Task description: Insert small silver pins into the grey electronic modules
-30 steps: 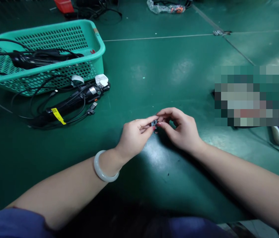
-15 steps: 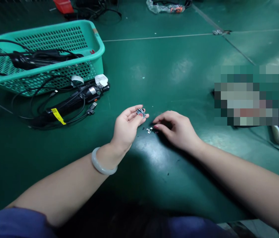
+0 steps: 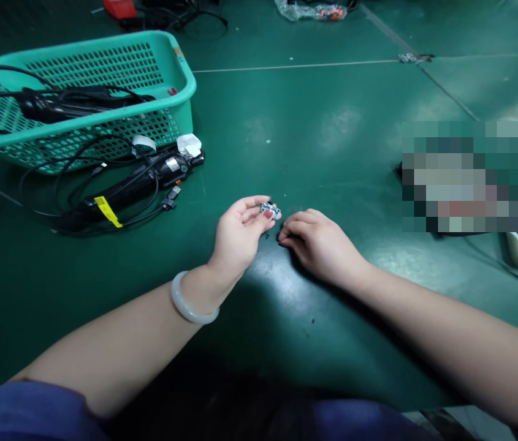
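Between the thumb and fingers of my left hand [image 3: 240, 229] are small grey-blue and white parts [image 3: 271, 211], too small to name. They look like little plastic or metal pieces pressed together. My right hand [image 3: 320, 245] rests low over the table just right of it, with thumb and index finger pinched together at the surface. Whatever lies in that pinch is hidden by the fingers. A tiny black bit [image 3: 267, 236] lies on the green table [image 3: 249, 343] between the two hands.
A green plastic basket [image 3: 182, 116] with black cabled devices stands at the left. In front of it lies a black wand-shaped device [image 3: 134, 184] with cables and a yellow tag. A blurred-out object [image 3: 452, 184] is at the right, and a plastic-wrapped item [image 3: 309, 11] at the back.
My right thumb and fingers have closed where a small silvery metal piece lay; that piece no longer shows on the table. The parts in my left hand have turned slightly.
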{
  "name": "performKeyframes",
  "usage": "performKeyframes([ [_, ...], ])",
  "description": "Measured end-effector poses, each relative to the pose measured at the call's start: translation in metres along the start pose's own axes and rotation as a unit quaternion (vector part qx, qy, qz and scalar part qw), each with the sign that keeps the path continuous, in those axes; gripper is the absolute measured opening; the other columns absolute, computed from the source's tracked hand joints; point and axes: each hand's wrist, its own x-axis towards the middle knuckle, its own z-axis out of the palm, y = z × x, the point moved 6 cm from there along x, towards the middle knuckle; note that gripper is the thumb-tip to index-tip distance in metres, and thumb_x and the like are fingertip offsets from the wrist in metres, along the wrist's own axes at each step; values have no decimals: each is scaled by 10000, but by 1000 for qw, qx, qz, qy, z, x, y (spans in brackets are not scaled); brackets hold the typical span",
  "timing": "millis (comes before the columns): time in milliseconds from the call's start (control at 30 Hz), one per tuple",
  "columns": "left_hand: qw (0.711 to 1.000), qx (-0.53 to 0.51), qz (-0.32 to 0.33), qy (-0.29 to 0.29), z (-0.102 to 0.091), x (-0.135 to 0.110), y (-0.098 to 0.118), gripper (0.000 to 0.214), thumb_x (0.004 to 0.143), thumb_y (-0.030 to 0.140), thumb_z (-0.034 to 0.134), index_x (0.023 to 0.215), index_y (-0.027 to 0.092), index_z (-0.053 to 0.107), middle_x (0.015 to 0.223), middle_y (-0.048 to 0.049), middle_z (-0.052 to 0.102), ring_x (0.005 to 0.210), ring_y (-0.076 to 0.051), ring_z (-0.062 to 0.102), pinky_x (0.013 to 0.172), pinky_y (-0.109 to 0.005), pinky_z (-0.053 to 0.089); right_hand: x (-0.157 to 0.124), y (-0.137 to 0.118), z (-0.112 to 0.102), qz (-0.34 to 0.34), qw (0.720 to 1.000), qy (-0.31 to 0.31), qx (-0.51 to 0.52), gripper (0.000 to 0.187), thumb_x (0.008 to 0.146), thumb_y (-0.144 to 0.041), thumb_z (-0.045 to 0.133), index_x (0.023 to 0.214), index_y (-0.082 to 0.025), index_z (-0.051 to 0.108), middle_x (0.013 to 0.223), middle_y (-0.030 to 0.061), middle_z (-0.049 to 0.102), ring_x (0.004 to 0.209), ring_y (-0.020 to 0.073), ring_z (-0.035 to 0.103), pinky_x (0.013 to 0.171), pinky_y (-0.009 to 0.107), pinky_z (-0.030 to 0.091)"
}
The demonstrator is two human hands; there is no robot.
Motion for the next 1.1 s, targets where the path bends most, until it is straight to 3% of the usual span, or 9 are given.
performKeyframes([
  [167, 1000, 3, 11, -8, -1, 0, 0, 200, 701, 170, 702, 861, 154, 583, 898, -47, 691, 836, -120, 652, 771, -263, 520, -2, 0, -5, -3, 999, 12, 43, 157, 802, -67, 517, 734, -177, 606, 866, 68, 654, 849, 199, 564, 807, 353, 470],
  [333, 999, 13, 25, -40, 2, -1, 0, 248, 660, 153, 730, 817, 158, 538, 958, -61, 681, 883, -137, 656, 892, -342, 495, -6, 7, -25, 55, 984, 142, 93, 96, 831, -173, 566, 780, -220, 634, 784, 15, 680, 740, 168, 612, 714, 321, 491],
  [467, 997, 34, 15, -70, 7, -4, 0, 305, 620, 115, 745, 840, 165, 538, 874, -20, 657, 808, -122, 659, 855, -326, 515, -10, 6, -35, 62, 970, 206, 110, 95, 840, -249, 594, 818, -261, 686, 814, 16, 706, 736, 177, 625, 687, 334, 497],
  [633, 994, 54, 12, -92, 12, -7, 2, 377, 591, 47, 738, 912, 168, 583, 855, 0, 628, 765, -100, 651, 794, -272, 534, -10, -2, -38, 35, 973, 212, 83, 147, 840, -243, 597, 812, -306, 726, 780, 24, 702, 758, 195, 621, 691, 357, 509],
  [933, 992, 38, 1, -119, 15, -9, 0, 343, 602, 96, 753, 909, 158, 614, 889, -27, 681, 810, -135, 663, 846, -329, 534, -11, -8, -40, -35, 978, 202, 50, 216, 829, -185, 600, 839, -349, 741, 815, -11, 741, 767, 215, 582, 691, 392, 511],
  [1100, 994, -3, 7, -107, 12, -6, -2, 319, 614, 114, 758, 904, 154, 631, 890, -25, 686, 806, -123, 662, 846, -303, 528, -11, -6, -44, -9, 973, 227, 41, 173, 832, -217, 613, 824, -333, 742, 807, 1, 736, 797, 216, 594, 716, 386, 516],
])
